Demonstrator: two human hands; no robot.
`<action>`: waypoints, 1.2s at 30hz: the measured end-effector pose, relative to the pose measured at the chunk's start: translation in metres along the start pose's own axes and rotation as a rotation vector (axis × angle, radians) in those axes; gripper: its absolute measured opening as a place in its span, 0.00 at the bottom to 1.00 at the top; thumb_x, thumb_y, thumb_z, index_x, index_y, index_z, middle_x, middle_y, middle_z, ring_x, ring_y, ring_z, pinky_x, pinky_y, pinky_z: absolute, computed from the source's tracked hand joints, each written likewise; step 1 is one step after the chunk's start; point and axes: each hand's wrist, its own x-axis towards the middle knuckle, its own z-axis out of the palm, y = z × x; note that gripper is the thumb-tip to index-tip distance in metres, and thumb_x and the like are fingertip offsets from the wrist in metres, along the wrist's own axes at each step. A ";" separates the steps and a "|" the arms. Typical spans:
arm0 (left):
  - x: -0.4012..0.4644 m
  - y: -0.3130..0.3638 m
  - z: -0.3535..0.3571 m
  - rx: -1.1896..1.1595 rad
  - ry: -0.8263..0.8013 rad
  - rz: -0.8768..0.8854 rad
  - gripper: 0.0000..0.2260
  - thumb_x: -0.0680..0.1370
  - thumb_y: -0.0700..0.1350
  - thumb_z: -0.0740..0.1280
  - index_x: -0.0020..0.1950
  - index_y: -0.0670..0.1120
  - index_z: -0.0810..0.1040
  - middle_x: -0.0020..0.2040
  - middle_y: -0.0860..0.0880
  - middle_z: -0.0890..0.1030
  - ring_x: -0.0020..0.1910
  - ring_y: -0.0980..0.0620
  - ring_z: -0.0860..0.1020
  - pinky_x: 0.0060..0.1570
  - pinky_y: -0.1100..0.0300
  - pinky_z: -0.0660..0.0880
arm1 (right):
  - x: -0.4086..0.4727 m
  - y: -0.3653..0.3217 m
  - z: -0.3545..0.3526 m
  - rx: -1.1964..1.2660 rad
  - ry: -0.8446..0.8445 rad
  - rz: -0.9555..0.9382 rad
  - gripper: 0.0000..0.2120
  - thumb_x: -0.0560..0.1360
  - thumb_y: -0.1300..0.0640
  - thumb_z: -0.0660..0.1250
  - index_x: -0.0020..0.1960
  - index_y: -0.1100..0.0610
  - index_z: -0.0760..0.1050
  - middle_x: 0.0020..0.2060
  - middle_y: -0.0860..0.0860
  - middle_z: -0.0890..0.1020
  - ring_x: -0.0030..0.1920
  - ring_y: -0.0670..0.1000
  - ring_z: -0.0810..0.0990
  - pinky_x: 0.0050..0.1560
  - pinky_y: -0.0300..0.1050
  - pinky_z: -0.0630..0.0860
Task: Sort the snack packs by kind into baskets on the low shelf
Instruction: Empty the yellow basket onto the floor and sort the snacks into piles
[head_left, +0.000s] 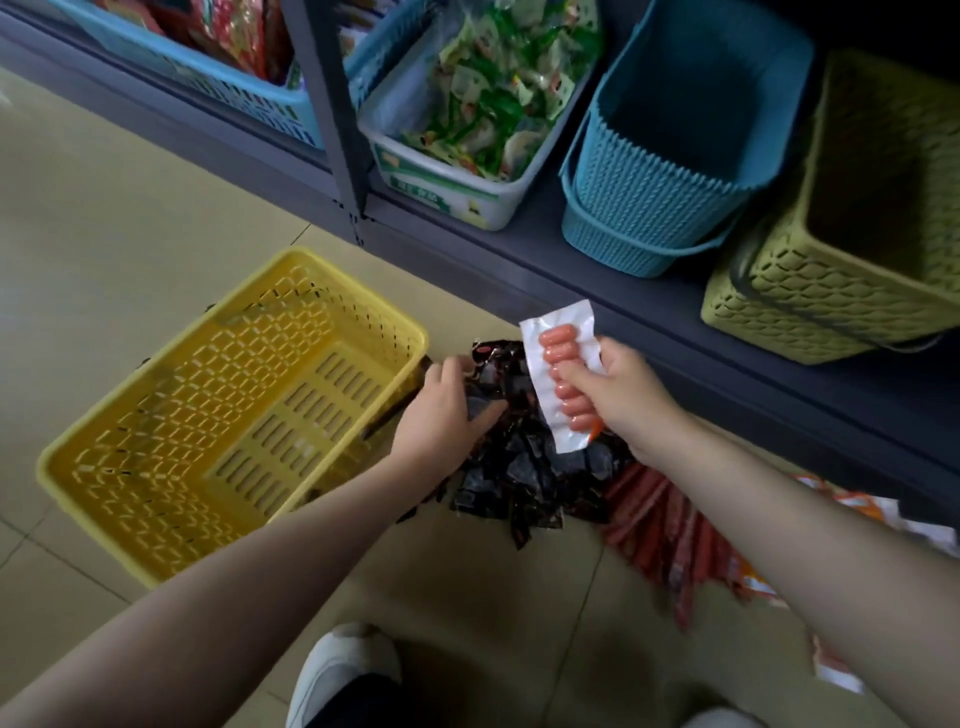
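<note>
My right hand (626, 397) grips a clear pack of small orange sausages (561, 374) held upright above the floor pile. My left hand (441, 410) rests on a heap of dark, shiny snack packs (519, 467) on the floor, its fingers curled into them. Red sausage sticks (660, 525) lie to the right of that heap, partly under my right forearm. On the low shelf stand a white bin (441, 192) full of green packs, an empty teal basket (649, 208) and an olive basket (831, 291) whose inside is dark.
An empty yellow basket (156, 467) sits on the tiled floor at the left. A blue basket (249, 98) with red packs stands on the shelf's far left, behind a grey shelf post (332, 114). Orange-white packs (872, 509) lie at the right. My white shoe (337, 670) is below.
</note>
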 end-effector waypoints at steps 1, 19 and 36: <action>0.004 -0.003 0.005 0.094 -0.012 0.044 0.25 0.76 0.55 0.65 0.67 0.45 0.64 0.64 0.45 0.70 0.59 0.46 0.73 0.55 0.53 0.73 | -0.002 0.004 -0.009 0.009 0.023 0.028 0.04 0.76 0.64 0.61 0.44 0.57 0.71 0.29 0.51 0.72 0.25 0.46 0.69 0.25 0.40 0.67; -0.001 0.097 0.086 0.356 -0.318 0.669 0.18 0.77 0.42 0.62 0.67 0.45 0.70 0.66 0.46 0.69 0.68 0.45 0.63 0.66 0.55 0.62 | -0.078 0.151 -0.215 -0.214 0.604 0.224 0.08 0.73 0.62 0.68 0.52 0.61 0.75 0.45 0.58 0.81 0.43 0.56 0.79 0.35 0.39 0.70; -0.024 0.028 -0.015 0.409 0.159 0.480 0.19 0.73 0.44 0.67 0.63 0.40 0.72 0.61 0.41 0.74 0.61 0.39 0.72 0.60 0.45 0.70 | -0.032 0.068 -0.088 -0.560 0.027 -0.205 0.08 0.76 0.60 0.66 0.54 0.57 0.78 0.46 0.49 0.80 0.48 0.48 0.78 0.48 0.37 0.70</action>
